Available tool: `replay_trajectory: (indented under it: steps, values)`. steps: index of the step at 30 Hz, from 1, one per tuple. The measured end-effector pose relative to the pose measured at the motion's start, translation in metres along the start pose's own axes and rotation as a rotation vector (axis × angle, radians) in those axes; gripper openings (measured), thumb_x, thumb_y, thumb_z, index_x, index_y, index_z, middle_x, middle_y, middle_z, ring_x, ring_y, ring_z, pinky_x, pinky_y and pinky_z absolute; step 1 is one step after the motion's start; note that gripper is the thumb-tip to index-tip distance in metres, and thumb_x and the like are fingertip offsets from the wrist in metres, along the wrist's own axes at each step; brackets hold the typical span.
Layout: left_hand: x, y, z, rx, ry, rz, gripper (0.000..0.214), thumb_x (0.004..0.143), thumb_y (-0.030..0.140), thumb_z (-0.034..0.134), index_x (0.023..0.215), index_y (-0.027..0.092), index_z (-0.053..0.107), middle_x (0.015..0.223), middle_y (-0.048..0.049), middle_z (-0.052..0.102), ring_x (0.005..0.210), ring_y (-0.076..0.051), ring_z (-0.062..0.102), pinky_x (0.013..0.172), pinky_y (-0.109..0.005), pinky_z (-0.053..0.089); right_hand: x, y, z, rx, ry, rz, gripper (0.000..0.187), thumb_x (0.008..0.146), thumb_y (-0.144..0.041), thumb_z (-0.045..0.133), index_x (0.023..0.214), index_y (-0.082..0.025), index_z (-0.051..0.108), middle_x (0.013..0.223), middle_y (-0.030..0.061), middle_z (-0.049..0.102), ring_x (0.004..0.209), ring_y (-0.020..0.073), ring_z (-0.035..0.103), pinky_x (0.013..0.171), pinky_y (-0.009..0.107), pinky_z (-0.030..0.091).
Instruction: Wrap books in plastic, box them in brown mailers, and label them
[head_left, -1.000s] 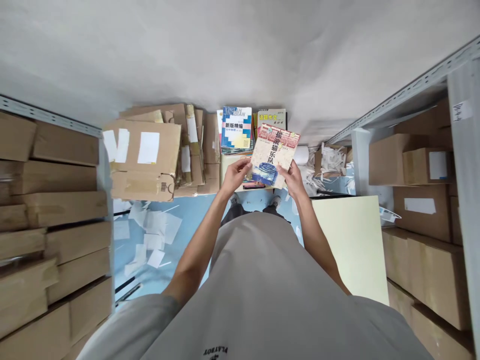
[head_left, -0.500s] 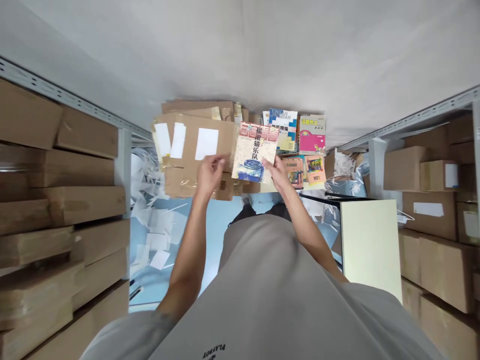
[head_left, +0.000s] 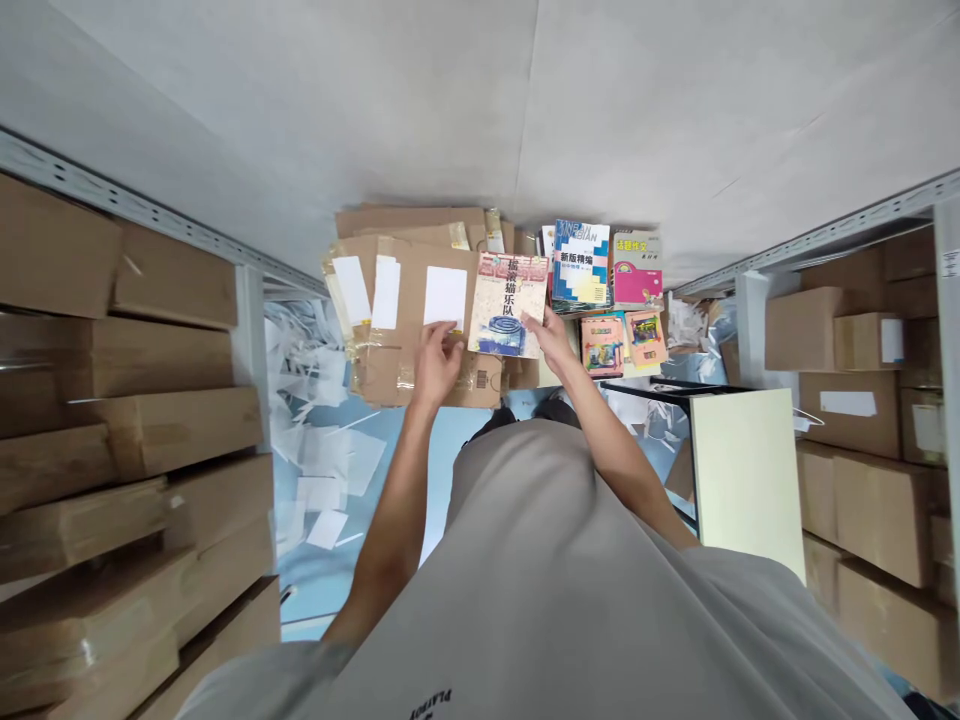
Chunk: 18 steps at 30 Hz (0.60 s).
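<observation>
My right hand (head_left: 555, 338) grips the lower right edge of a book (head_left: 504, 305) with a cream and red cover, thumb on its front. The book's left part overlaps a stack of flattened cardboard (head_left: 390, 345). Over that cardboard is my left hand (head_left: 439, 362), fingers bent and apart, empty, its fingertips at the lower edge of a white label (head_left: 445, 295). Right of the held book lie a blue and white book (head_left: 580, 265), a grey and pink book (head_left: 637, 270) and orange-covered booklets (head_left: 602, 345).
Shelves of brown cartons rise at left (head_left: 180, 420) and right (head_left: 866, 490). Loose white papers (head_left: 322, 490) litter the blue floor at left. A pale cabinet panel (head_left: 746, 480) stands close on my right. A white wall (head_left: 450, 100) closes off the far side.
My left hand has lowered onto the cardboard near the white label. The book remains in my right hand, a little straighter. The whole view has shifted slightly.
</observation>
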<state>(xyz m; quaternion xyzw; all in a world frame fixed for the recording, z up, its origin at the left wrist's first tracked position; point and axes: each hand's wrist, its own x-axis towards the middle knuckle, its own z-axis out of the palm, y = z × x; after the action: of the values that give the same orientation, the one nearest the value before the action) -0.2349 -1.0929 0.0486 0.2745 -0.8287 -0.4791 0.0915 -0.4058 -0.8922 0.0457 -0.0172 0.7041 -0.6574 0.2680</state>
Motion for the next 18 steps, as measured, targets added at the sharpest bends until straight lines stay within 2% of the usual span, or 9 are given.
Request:
replay_trajectory:
  steps: [4,9,13,15,18]
  values:
    - [-0.001,-0.001,0.005,0.016,-0.01,0.03,0.045,0.101,0.02,0.066,0.145,0.02,0.077,0.15,-0.0183,0.07,0.146,-0.036,0.07,0.126,-0.056,0.062,0.0,-0.004,0.001,-0.012,0.016,0.029,0.077,0.079,-0.078,0.098,0.133,-0.026,0.079,0.125,0.0114,0.09,0.117,0.0323,0.079,0.109,0.049,0.067]
    - [0.003,-0.006,0.004,-0.001,-0.038,0.033,0.051,0.099,0.01,0.059,0.146,0.018,0.076,0.15,-0.019,0.069,0.147,-0.034,0.07,0.133,-0.056,0.057,0.003,-0.003,-0.001,0.0,0.016,0.027,0.08,0.077,-0.081,0.098,0.132,-0.025,0.079,0.135,0.0128,0.089,0.13,0.0346,0.078,0.121,0.052,0.064]
    - [-0.002,0.003,0.001,0.034,-0.059,0.017,0.052,0.102,0.014,0.062,0.153,0.017,0.074,0.157,-0.0206,0.068,0.154,-0.035,0.067,0.139,-0.054,0.051,0.008,-0.002,-0.008,0.024,0.031,0.025,0.082,0.073,-0.079,0.101,0.133,-0.027,0.079,0.143,0.0118,0.088,0.14,0.0351,0.076,0.129,0.055,0.061]
    - [-0.011,0.017,0.005,0.1,-0.051,0.001,0.057,0.105,0.026,0.071,0.161,0.015,0.07,0.168,-0.0228,0.063,0.166,-0.042,0.057,0.145,-0.06,0.042,0.01,-0.003,-0.015,0.055,0.048,0.015,0.083,0.073,-0.08,0.1,0.135,-0.029,0.079,0.145,0.0107,0.087,0.145,0.0348,0.075,0.132,0.056,0.06]
    - [-0.03,0.044,0.02,0.241,-0.067,-0.071,0.095,0.098,0.049,0.091,0.178,0.013,0.055,0.192,-0.028,0.04,0.184,-0.059,0.021,0.147,-0.079,0.021,0.012,-0.005,-0.029,0.085,0.087,-0.027,0.085,0.075,-0.086,0.096,0.137,-0.03,0.078,0.149,0.0099,0.085,0.149,0.0339,0.074,0.135,0.057,0.058]
